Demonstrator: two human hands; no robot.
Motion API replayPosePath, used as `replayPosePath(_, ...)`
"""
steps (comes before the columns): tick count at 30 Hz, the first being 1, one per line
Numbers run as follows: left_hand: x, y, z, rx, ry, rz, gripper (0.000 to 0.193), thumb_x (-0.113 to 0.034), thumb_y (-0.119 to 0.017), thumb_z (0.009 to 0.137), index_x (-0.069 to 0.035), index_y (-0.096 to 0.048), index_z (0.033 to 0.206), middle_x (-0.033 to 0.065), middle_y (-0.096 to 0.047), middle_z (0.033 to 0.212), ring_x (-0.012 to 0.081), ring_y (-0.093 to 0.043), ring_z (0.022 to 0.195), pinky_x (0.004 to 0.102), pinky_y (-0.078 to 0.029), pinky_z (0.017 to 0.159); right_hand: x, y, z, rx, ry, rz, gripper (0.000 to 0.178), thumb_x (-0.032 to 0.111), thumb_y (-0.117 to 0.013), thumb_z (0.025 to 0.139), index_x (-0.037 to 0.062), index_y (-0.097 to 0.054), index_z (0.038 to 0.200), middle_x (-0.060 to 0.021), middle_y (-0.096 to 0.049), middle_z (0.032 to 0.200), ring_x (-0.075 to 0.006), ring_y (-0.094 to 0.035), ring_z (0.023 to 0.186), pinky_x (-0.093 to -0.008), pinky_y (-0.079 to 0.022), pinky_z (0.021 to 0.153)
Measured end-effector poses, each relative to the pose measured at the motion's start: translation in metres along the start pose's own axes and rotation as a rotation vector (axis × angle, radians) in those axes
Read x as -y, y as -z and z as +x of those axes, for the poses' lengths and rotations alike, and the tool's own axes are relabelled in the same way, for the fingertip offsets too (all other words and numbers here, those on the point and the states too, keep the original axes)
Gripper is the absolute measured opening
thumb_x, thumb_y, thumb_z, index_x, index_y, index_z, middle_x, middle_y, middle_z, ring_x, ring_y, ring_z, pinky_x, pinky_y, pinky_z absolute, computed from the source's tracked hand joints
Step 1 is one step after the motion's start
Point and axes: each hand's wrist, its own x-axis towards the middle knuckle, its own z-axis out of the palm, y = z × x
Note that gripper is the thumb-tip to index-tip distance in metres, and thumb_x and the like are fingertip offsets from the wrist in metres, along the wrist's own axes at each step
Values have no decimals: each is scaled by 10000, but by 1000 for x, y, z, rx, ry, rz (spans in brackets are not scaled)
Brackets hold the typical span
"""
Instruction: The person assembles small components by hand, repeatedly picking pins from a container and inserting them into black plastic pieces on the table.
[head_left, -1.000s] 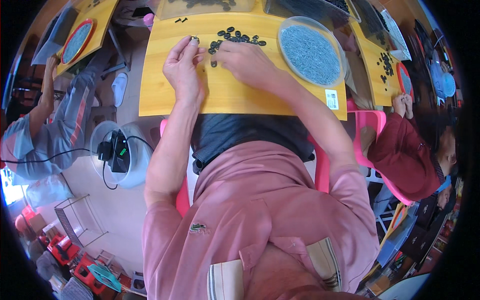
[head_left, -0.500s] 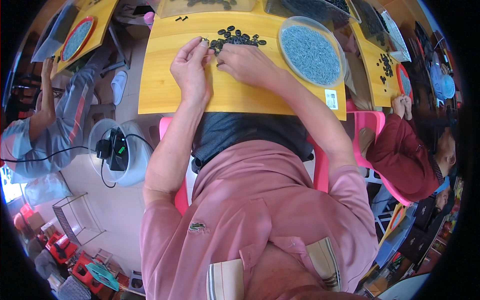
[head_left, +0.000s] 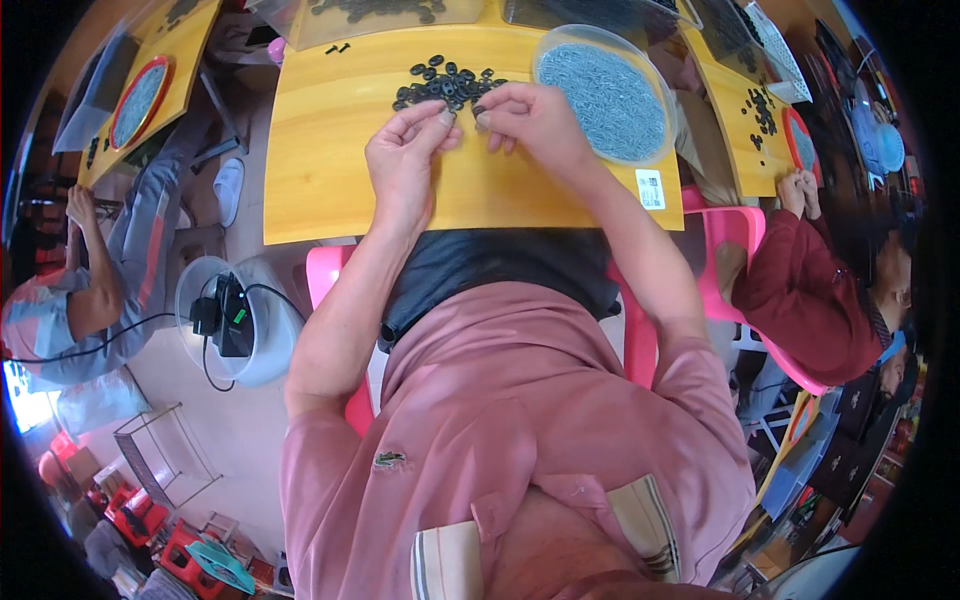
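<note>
Showing between thumb and forefinger of the right hand, a small black piece hung beside a pile of black oval pieces. The left hand faced it, fingertips pinched together, contents indistinct. A white rectangular code-printed sticker marked the yellow wooden tabletop.

1. Left hand: thumb and fingertips pinched together; whatever's in there is too small to tell.
2. Right hand: pinching a small dark piece, just beside left.
3. Clock from hands: pile of black oval pieces at 12, on yellow table.
4. Round tub of silvery pins at 3; white label at 4.
5. Two black screws at 10.
6. Clear bin, dark pieces inside, at 11.
</note>
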Motion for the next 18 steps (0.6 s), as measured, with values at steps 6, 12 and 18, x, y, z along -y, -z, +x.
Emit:
replayPosePath(6, 12, -4, -8, 74, 73, 86, 158, 4, -671, 884, 34, -669, 1039, 90, -687, 880, 153, -672, 771, 246, -538, 716, -2, 7, -5, -10, 30, 168, 243, 106, -663, 874, -60, -659, 1051, -83, -722, 835, -125, -674, 687, -243, -512, 591)
replayPosePath(12, 14, -5, -6, 71, 48, 143, 159, 6, -670, 884, 30, -675, 1041, 77, -685, 858, 132, -660, 748, 236, -521, 700, -6, 9, -5, -1, 14, 124, 238, 118, -659, 879, -56, -663, 1042, -85, -716, 799, -117, -676, 690, -243, -511, 590)
replayPosePath(18, 14, -4, -4, 75, 23, 134, 183, 3, -689, 857, 56, -677, 1032, 83, -681, 847, 124, -643, 754, 238, -515, 724, 2, 10, -7, 58, -8, 102, 278, 113, -637, 887, -89, -637, 1077, -107, -729, 870, -130, -680, 723, -254, -519, 623)
